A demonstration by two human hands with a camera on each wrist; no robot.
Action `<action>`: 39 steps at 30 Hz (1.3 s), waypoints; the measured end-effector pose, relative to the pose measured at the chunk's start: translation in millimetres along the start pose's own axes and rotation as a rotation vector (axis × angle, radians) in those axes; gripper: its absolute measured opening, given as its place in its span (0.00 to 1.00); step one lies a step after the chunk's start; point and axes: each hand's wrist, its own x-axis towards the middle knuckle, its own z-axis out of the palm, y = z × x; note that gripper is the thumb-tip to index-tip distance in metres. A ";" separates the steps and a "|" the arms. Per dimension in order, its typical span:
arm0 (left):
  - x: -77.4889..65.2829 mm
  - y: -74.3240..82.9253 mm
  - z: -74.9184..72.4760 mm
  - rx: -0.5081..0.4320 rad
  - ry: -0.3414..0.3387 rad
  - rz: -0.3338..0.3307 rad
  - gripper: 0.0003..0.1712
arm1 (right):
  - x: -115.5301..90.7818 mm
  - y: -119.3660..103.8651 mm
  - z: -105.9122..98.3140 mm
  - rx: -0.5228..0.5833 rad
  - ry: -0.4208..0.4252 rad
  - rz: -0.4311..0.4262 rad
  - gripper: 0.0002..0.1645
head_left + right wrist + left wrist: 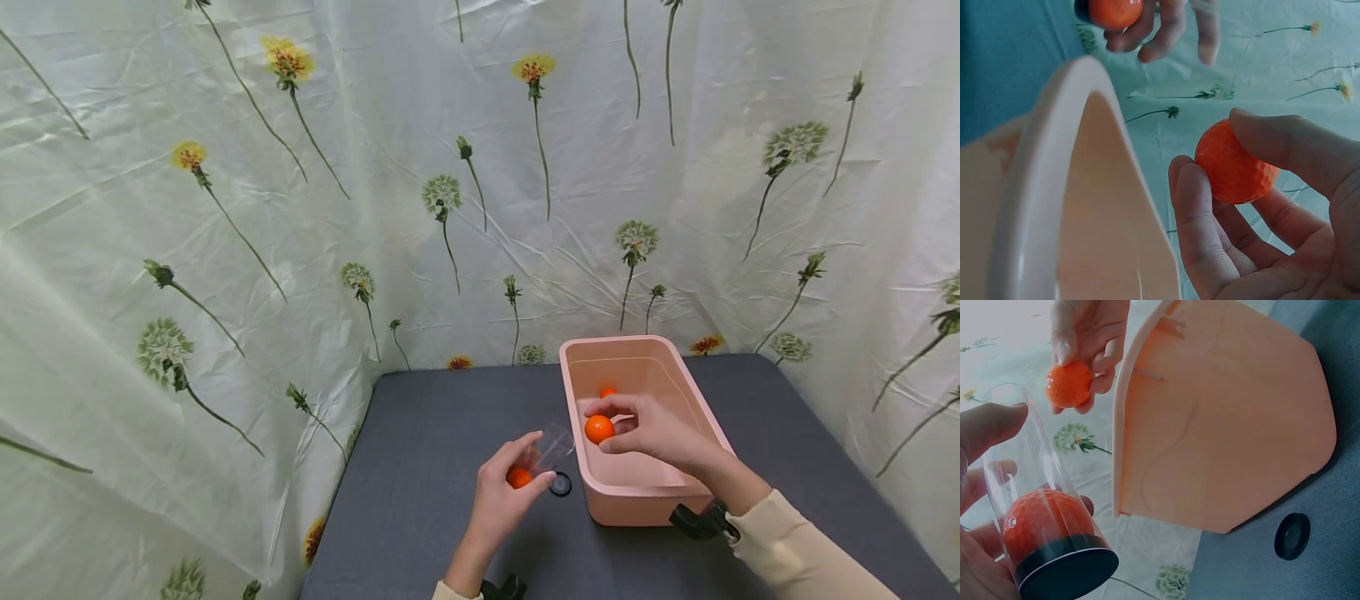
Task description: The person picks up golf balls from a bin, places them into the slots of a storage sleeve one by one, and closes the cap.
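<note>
My left hand [501, 483] grips a clear plastic tube [1035, 444] with a black cap on its lower end. Inside, an orange golf ball [1047, 522] sits against that cap; the tube's other end looks uncapped. Between thumb and fingers, my right hand [652, 429] pinches a second orange golf ball [1235, 162]. In the head view this ball shows over the left side of the pink bin [637, 492], a short way right of the tube. Another orange ball [608, 392] lies inside the bin, partly hidden by my right hand.
A loose black cap [560, 484] lies on the dark grey table [435, 433], just left of the bin. The bin's raised walls stand between the table and its inside. A white curtain [420, 108] with a dandelion print hangs behind and to the left.
</note>
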 end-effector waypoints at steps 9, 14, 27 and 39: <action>-2.6 -0.2 0.4 0.025 -0.030 0.021 0.31 | -4.2 -4.1 12.5 0.106 -0.006 -0.035 0.28; -2.5 0.0 1.0 0.034 -0.034 0.048 0.30 | -5.3 -4.3 17.6 0.134 -0.017 -0.074 0.29; -3.3 -1.0 0.6 0.056 -0.057 0.058 0.30 | -4.6 -2.5 23.7 0.130 -0.013 -0.091 0.25; -4.9 0.4 1.3 0.086 -0.069 0.070 0.31 | -5.4 -2.6 27.9 0.099 -0.036 -0.087 0.26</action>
